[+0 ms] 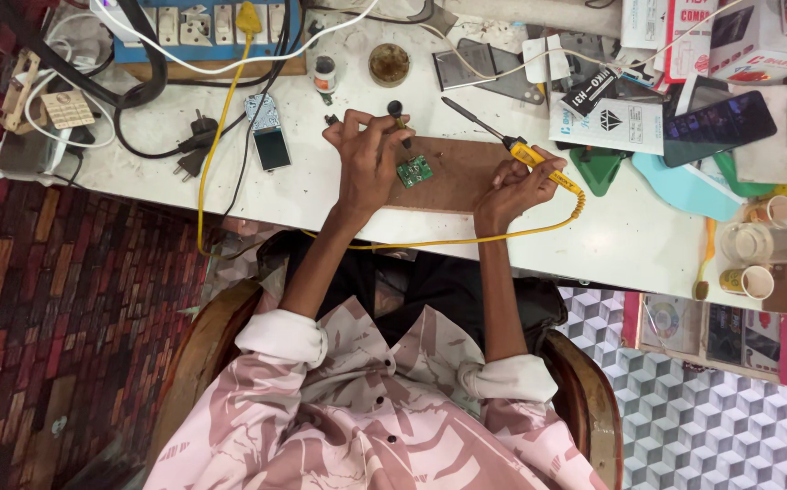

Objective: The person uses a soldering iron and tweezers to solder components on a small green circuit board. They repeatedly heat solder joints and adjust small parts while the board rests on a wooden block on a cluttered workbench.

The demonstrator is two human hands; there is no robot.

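our white worktable point(593, 238) runs across the top of the view, and on it lies a flat brown rectangular wooden board point(462, 172) where both our hands work. next in size, the yellow-handled soldering iron with its long dark metal shaft point(511, 145) lies slantwise, its long axis running from our right hand point(518, 186) up and toward the left, tip lifted off to the upper left and well clear of the work; a yellow coiled cord trails from the handle. our right hand is clenched around that handle. our left hand point(368, 156) pinches a short dark stick-like tool point(399, 121) between fingers and thumb, held roughly upright; we cannot tell what kind of tool it is. smallest, the little square green circuit board point(415, 171) rests on the wooden board, just beside our left hand's fingertips, between the two hands. the left hand is clearly the nearer; the iron's tip lies above and to the right of the circuit board, apart from it.
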